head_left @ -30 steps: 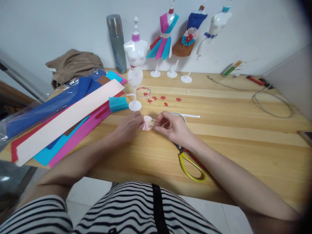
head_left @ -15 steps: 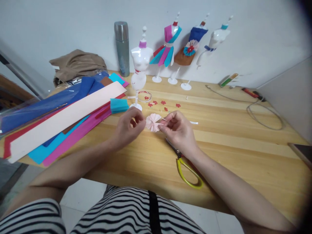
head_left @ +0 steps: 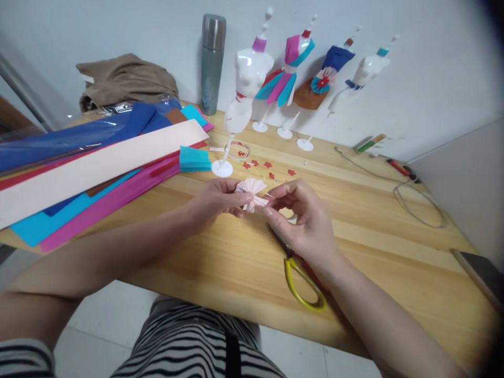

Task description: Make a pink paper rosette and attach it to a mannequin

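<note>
A pale pink pleated paper rosette [head_left: 252, 187] is held above the table between my two hands. My left hand [head_left: 220, 201] grips it from the left, the thumb lying across its folds near the centre. At the right edge of the rosette, my right hand [head_left: 301, 218] pinches the folded end between thumb and fingertips. A small pale sliver shows at those fingertips; I cannot make out what it is. Scissors [head_left: 301, 286] with yellow handles lie below my right hand, the blades partly under it. Behind the hand, a ring-shaped roll [head_left: 289, 213] is mostly hidden.
Coloured paper strips [head_left: 106, 157] are piled at left, beside a brown cloth [head_left: 129, 81]. A thermos [head_left: 213, 65], a bare white mannequin [head_left: 252, 79] and several decorated ones stand behind. Small red paper flowers [head_left: 268, 165], a cable [head_left: 417, 205] and a phone [head_left: 480, 273] lie around.
My left hand has moved in from beside the rosette and now grips it with the thumb on top. My right hand keeps its pinch at the right edge. The view has shifted slightly.
</note>
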Available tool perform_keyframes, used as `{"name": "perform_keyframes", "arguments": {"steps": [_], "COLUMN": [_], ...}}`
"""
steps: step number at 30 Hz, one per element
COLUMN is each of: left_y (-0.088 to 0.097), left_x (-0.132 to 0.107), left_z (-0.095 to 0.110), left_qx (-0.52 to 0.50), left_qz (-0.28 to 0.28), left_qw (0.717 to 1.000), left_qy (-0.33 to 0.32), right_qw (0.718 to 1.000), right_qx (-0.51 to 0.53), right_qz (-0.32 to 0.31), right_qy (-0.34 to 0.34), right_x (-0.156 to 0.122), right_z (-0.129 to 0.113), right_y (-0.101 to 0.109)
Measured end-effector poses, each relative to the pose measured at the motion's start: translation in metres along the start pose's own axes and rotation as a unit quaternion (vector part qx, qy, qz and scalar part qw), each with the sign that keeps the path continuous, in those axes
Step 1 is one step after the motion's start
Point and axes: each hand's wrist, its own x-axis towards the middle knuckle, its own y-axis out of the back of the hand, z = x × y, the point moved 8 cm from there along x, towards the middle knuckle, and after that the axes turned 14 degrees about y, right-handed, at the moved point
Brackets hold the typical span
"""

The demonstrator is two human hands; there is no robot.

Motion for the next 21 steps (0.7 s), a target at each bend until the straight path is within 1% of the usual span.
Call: {"name": "perform_keyframes", "arguments": {"steps": [2,4,7,13,17,21], "left_y": [-0.001,-0.002,-0.003,-0.005,-0.005,-0.007], "left_x": [-0.001,-0.001,-0.001,-0.001,-0.001,-0.001], "left_z": [0.004,0.006,0.006,0.004,0.005,0.007], "left_qx": [0.002,0.005,0.008,0.021,0.039,0.049], "left_qz": [-0.012,-0.021,-0.033,-0.041,-0.031,-0.044], "left_qw": [1.000,1.000,0.999,0.999,0.999,0.998], "left_qy": [-0.006,-0.007,-0.006,0.002,-0.003,-0.017], "right_qw": [0.997,0.987,0.975,0.967,0.968,0.970], "right_qx": [-0.053,-0.105,-0.140,-0.162,-0.160,-0.153], "right_qz": [-0.014,-0.029,-0.052,-0.080,-0.083,-0.091], "right_qy": [0.059,0.118,0.165,0.179,0.176,0.166], "right_x": [0.004,0.007,0.009,0.006,0.005,0.005], "right_z": [-0.012,-0.023,-0.031,-0.030,-0.029,-0.029], "right_y": [0.006,0.009,0.008,-0.001,-0.002,-0.003]}}
